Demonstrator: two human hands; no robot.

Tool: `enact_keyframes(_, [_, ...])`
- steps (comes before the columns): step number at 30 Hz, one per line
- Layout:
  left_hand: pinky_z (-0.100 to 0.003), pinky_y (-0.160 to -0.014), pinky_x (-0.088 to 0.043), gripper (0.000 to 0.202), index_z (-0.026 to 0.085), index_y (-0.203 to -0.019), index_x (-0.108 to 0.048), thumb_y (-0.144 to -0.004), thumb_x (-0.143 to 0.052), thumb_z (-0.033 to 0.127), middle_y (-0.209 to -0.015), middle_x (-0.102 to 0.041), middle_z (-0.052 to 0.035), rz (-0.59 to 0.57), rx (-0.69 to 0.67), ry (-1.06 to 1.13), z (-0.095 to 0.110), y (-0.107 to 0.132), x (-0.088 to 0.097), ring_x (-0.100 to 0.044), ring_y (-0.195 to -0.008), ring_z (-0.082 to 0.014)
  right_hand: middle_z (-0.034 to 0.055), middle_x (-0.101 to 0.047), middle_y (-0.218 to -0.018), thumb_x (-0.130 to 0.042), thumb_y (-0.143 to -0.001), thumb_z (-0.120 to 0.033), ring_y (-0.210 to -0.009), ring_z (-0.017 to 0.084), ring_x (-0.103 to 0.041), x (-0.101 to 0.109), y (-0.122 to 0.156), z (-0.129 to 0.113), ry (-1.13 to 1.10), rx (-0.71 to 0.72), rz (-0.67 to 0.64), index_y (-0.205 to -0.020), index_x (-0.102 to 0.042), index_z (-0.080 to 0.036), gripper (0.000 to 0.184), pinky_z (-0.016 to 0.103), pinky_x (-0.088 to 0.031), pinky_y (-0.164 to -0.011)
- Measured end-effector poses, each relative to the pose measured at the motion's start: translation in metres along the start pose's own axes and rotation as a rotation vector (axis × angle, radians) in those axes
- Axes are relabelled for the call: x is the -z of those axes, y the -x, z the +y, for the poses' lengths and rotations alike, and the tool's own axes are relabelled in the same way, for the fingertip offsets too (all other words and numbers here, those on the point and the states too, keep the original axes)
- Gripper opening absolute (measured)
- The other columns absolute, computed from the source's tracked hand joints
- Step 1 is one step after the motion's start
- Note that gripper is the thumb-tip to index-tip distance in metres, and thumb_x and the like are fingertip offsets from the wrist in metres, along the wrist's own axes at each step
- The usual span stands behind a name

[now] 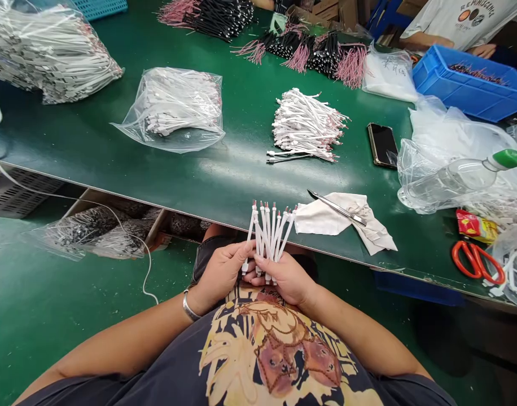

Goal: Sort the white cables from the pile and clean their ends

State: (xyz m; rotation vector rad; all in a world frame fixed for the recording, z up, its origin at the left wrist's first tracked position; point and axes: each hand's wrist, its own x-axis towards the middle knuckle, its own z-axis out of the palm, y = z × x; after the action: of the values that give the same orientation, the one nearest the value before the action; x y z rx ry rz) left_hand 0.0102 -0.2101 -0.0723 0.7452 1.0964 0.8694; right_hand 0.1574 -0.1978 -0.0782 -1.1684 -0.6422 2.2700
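Several short white cables (272, 228) with bare reddish wire tips stand fanned out in front of my body, tips pointing at the table. My left hand (227, 268) pinches the leftmost cable, which is slightly apart from the others. My right hand (286, 276) grips the rest, its thumb lying across their lower ends. Some fingers are hidden behind the cables. Just beyond, on the table edge, lie a white cloth (326, 217) and metal tweezers (338, 208) on top of it. Farther back is a loose pile of white cables (305, 124).
Bagged white cables (182, 104) lie on the green table (241, 175). A phone (382, 145), a clear bottle (453, 180), red scissors (476, 262) and a blue bin (470, 84) are at right. Black and pink wire bundles (305, 51) lie at the back. Another person (457, 28) is beyond.
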Motion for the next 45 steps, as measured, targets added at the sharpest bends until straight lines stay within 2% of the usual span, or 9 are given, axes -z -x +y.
enact_keyframes(4, [-0.020, -0.046, -0.036, 0.035, 0.020, -0.101, -0.067, -0.082, -0.056, 0.047, -0.072, -0.058, 0.0001, 0.080, -0.001, 0.010, -0.003, 0.000, -0.001, -0.040, -0.051, -0.0068, 0.0058, -0.069, -0.084, -0.070, -0.074, -0.042, -0.069, 0.012, -0.067, 0.002, -0.002, 0.004, -0.011, 0.023, -0.040, -0.104, -0.065, -0.015, 0.042, 0.021, -0.054, -0.065])
enact_keyframes(10, [-0.015, -0.042, -0.032, 0.037, 0.014, -0.091, -0.068, -0.081, -0.057, 0.048, -0.063, -0.049, 0.0024, 0.071, 0.060, 0.059, -0.013, -0.005, -0.002, -0.035, -0.050, -0.0047, 0.0063, -0.070, -0.082, -0.079, -0.064, -0.032, -0.071, 0.014, -0.068, 0.006, -0.007, 0.007, -0.064, -0.068, -0.064, -0.101, -0.064, -0.013, 0.044, 0.021, -0.054, -0.064])
enact_keyframes(14, [-0.014, -0.040, -0.032, 0.036, 0.014, -0.096, -0.066, -0.079, -0.060, 0.045, -0.064, -0.052, 0.0022, 0.044, 0.073, 0.043, -0.009, -0.006, -0.002, -0.036, -0.047, -0.0036, 0.0052, -0.070, -0.077, -0.081, -0.062, -0.032, -0.066, 0.014, -0.068, 0.006, -0.006, 0.006, -0.064, -0.073, -0.062, -0.099, -0.064, -0.012, 0.045, 0.022, -0.052, -0.062])
enact_keyframes(16, [-0.015, -0.039, -0.032, 0.036, 0.014, -0.097, -0.065, -0.080, -0.060, 0.045, -0.062, -0.051, 0.0027, 0.010, 0.085, 0.019, -0.004, -0.007, 0.000, -0.037, -0.045, -0.0038, 0.0048, -0.069, -0.076, -0.081, -0.061, -0.033, -0.066, 0.015, -0.067, 0.005, -0.006, 0.005, -0.067, -0.075, -0.064, -0.098, -0.064, -0.013, 0.045, 0.023, -0.052, -0.061])
enact_keyframes(20, [-0.015, -0.038, -0.032, 0.034, 0.012, -0.086, -0.064, -0.079, -0.060, 0.045, -0.056, -0.052, 0.0024, -0.125, 0.121, -0.059, 0.006, -0.015, 0.003, -0.040, -0.041, -0.0042, 0.0033, -0.068, -0.077, -0.082, -0.059, -0.034, -0.066, 0.014, -0.065, 0.004, -0.005, 0.004, -0.061, -0.065, -0.051, -0.092, -0.064, -0.013, 0.043, 0.024, -0.051, -0.061])
enact_keyframes(24, [-0.015, -0.035, -0.030, 0.033, 0.013, -0.084, -0.062, -0.080, -0.060, 0.046, -0.051, -0.053, 0.0024, -0.196, 0.198, -0.031, 0.007, -0.021, 0.005, -0.041, -0.037, -0.0052, 0.0030, -0.067, -0.071, -0.082, -0.059, -0.036, -0.063, 0.013, -0.064, 0.003, -0.003, 0.003, -0.036, -0.086, -0.062, -0.086, -0.064, -0.012, 0.040, 0.024, -0.051, -0.060])
enact_keyframes(31, [-0.017, -0.030, -0.031, 0.033, 0.014, -0.079, -0.059, -0.081, -0.057, 0.047, -0.050, -0.053, 0.0029, -0.140, 0.176, 0.066, 0.000, -0.018, -0.003, -0.043, -0.033, -0.0070, 0.0039, -0.068, -0.076, -0.082, -0.057, -0.034, -0.064, 0.013, -0.065, 0.007, -0.004, 0.003, -0.033, -0.083, -0.113, -0.088, -0.065, -0.012, 0.041, 0.023, -0.050, -0.059])
enact_keyframes(38, [-0.015, -0.032, -0.028, 0.036, 0.014, -0.077, -0.058, -0.081, -0.056, 0.049, -0.050, -0.052, 0.0021, -0.053, 0.180, 0.093, -0.009, -0.015, -0.002, -0.039, -0.034, -0.0045, 0.0062, -0.069, -0.073, -0.079, -0.062, -0.040, -0.055, 0.012, -0.061, 0.010, -0.003, 0.005, -0.046, -0.108, -0.095, -0.091, -0.065, -0.011, 0.043, 0.021, -0.049, -0.048])
enact_keyframes(45, [-0.014, -0.035, -0.028, 0.035, 0.015, -0.085, -0.060, -0.080, -0.058, 0.050, -0.059, -0.057, 0.0000, -0.039, 0.194, 0.176, -0.008, -0.012, -0.003, -0.044, -0.040, -0.0054, 0.0059, -0.070, -0.079, -0.075, -0.068, -0.040, -0.062, 0.013, -0.065, 0.011, -0.005, 0.009, -0.081, -0.047, -0.130, -0.102, -0.064, -0.013, 0.045, 0.025, -0.055, -0.060])
